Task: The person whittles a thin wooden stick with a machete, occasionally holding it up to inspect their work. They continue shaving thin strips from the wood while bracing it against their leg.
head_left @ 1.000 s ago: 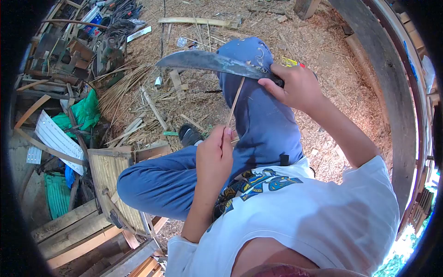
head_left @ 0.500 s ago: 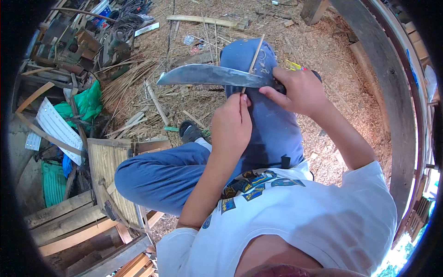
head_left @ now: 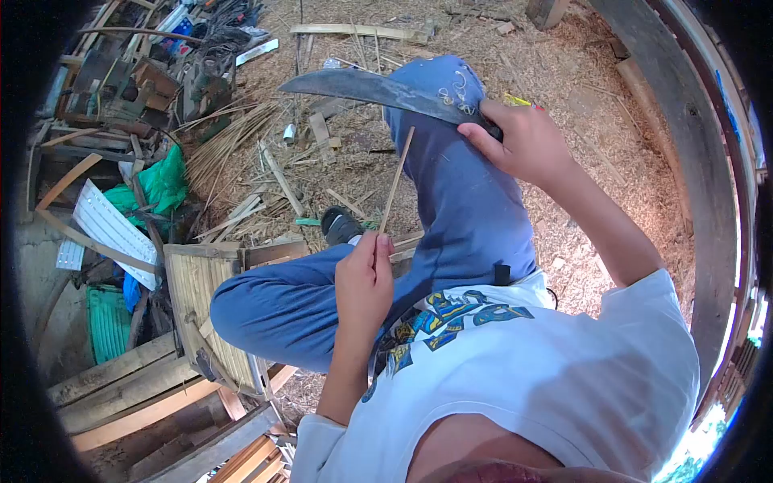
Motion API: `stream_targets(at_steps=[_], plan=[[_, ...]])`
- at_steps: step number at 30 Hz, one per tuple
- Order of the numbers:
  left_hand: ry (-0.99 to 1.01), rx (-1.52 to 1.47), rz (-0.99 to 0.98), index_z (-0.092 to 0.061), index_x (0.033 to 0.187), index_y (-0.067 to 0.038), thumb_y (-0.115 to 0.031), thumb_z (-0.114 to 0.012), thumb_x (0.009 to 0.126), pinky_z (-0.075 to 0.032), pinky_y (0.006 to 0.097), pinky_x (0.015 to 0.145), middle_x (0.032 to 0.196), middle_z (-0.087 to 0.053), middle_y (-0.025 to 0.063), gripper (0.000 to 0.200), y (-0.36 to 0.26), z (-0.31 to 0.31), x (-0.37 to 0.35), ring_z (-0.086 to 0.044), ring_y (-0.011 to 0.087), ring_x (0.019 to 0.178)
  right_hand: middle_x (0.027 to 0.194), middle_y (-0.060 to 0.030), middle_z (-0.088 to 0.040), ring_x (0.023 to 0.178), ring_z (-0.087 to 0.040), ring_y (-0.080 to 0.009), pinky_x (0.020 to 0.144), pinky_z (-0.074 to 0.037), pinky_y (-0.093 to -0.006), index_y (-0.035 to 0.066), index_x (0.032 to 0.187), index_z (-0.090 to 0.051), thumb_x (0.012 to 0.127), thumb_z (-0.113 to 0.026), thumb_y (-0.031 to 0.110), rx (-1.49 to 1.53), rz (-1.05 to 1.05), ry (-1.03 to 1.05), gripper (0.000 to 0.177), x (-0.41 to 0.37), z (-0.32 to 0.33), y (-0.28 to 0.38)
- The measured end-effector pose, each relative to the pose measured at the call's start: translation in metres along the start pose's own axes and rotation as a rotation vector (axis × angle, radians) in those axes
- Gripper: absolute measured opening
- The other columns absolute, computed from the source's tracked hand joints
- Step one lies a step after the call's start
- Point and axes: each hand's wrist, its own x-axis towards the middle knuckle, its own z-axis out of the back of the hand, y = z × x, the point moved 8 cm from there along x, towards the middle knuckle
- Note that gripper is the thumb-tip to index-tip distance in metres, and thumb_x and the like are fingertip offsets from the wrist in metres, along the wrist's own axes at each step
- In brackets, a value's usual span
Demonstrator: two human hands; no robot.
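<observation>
My right hand (head_left: 527, 143) is closed round the handle of a machete (head_left: 362, 88), whose broad dark blade points left across my raised knee. The fist hides most of the handle. Between the thumb and fingers of my left hand (head_left: 364, 278) is a thin bamboo strip (head_left: 397, 179), tilted up and slightly right, its free end below the blade and apart from it. Curled shavings (head_left: 459, 98) lie on the trouser knee beside the blade.
A pile of thin strips (head_left: 221, 157) lies on the shaving-covered ground ahead. A bamboo-topped bench (head_left: 197, 282) stands left of my bent leg, near a green sack (head_left: 157, 187). A curved wooden beam (head_left: 684, 121) runs along the right.
My left hand has drawn the bamboo strip back toward my body, out from under the blade. The machete has risen slightly up the knee, its blade tilting.
</observation>
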Motion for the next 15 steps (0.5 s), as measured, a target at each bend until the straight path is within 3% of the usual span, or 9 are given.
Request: stream_targets(at_steps=[3,9,10,13,15], plan=[[-0.04,-0.013,-0.029,-0.063,0.095,-0.002,-0.021,-0.054,0.106,-0.04,0.032,0.056,0.065,-0.052,0.0076,0.024,-0.017,0.002,0.01,-0.049,0.0132,0.059,0.064,-0.0176,-0.065,0.061,-0.066,-0.0414,0.057,-0.053,-0.0505,0.007,0.078,-0.06,0.095,-0.06,0.061,0.076,0.078,-0.143,0.057,-0.007,0.008,0.011],[-0.012,-0.084,-0.16,-0.064,0.098,-0.002,-0.022,-0.054,0.106,-0.039,0.0319,0.057,0.067,-0.052,0.0055,0.024,-0.058,-0.024,0.049,-0.048,0.0121,0.06,0.062,-0.0183,-0.064,0.059,-0.066,-0.0412,0.056,-0.054,-0.0498,0.006,0.079,-0.06,0.093,-0.062,0.061,0.026,0.155,-0.086,0.057,-0.014,0.01,0.022],[-0.015,-0.116,-0.154,-0.065,0.098,-0.001,-0.021,-0.055,0.104,-0.044,0.0409,0.057,0.071,-0.062,0.0177,0.024,-0.059,-0.028,0.055,-0.059,0.0298,0.057,0.061,-0.0184,-0.063,0.059,-0.067,-0.0409,0.056,-0.054,-0.0497,0.006,0.08,-0.06,0.093,-0.062,0.061,0.003,0.163,-0.077,0.057,-0.014,0.012,0.025],[-0.021,-0.165,-0.14,-0.065,0.096,-0.001,-0.02,-0.054,0.105,-0.044,0.0395,0.057,0.072,-0.063,0.0159,0.024,-0.057,-0.034,0.059,-0.059,0.0259,0.057,0.061,-0.0186,-0.063,0.06,-0.067,-0.0408,0.056,-0.054,-0.0494,0.006,0.08,-0.061,0.093,-0.062,0.062,-0.01,0.155,-0.058,0.057,-0.012,0.008,0.02],[0.049,-0.18,-0.12,-0.063,0.095,-0.001,-0.021,-0.052,0.107,-0.04,0.033,0.058,0.069,-0.054,0.0065,0.025,-0.053,-0.035,0.056,-0.05,0.0149,0.061,0.065,-0.0182,-0.064,0.063,-0.066,-0.0404,0.057,-0.052,-0.0485,0.006,0.081,-0.059,0.094,-0.064,0.057,-0.001,0.103,-0.023,0.052,-0.009,0.007,0.015]])
